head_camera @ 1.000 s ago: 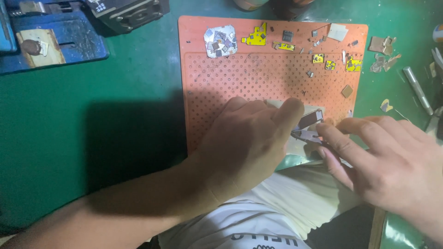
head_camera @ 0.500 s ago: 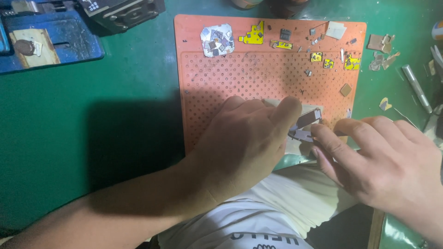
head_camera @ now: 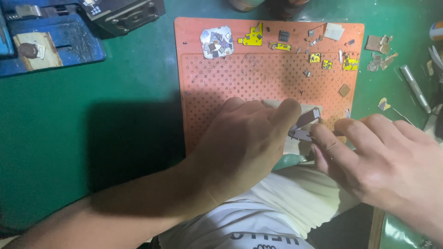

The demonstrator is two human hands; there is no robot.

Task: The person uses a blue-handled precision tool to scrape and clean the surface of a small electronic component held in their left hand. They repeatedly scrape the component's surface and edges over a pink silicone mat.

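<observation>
Covering the whole bench, the green work surface (head_camera: 92,115) carries everything, and the orange perforated silicone mat (head_camera: 258,78) lies on it toward the far edge, right of centre. A blue metal fixture with a pale wooden insert (head_camera: 50,46) sits at the far left corner, just beside a dark boxy device (head_camera: 122,11) at the far edge.

At the mat's near edge the left hand (head_camera: 242,143) lies palm down with curled fingers, its fingertips pressing on the small dark rectangular component with a greyish metal frame (head_camera: 305,122), which is tilted up from the mat. The right hand (head_camera: 383,161) comes in from the near right corner, fingers bent, its index fingertip (head_camera: 323,136) touching the same component from the right; the part is pinched between the two hands, though whether either hand fully grips it cannot be told, since the fingers hide its underside.

A silver pen-shaped metal tool (head_camera: 415,87) lies on the green surface near the right edge, well apart from the hands. Along the mat's far edge lie a roundish cluster of small grey chips (head_camera: 217,41), a yellow flex-circuit piece (head_camera: 251,37), and further yellow scraps (head_camera: 332,62) toward the far right corner. Brownish foil scraps (head_camera: 379,46) lie just off the mat's far right corner.
</observation>
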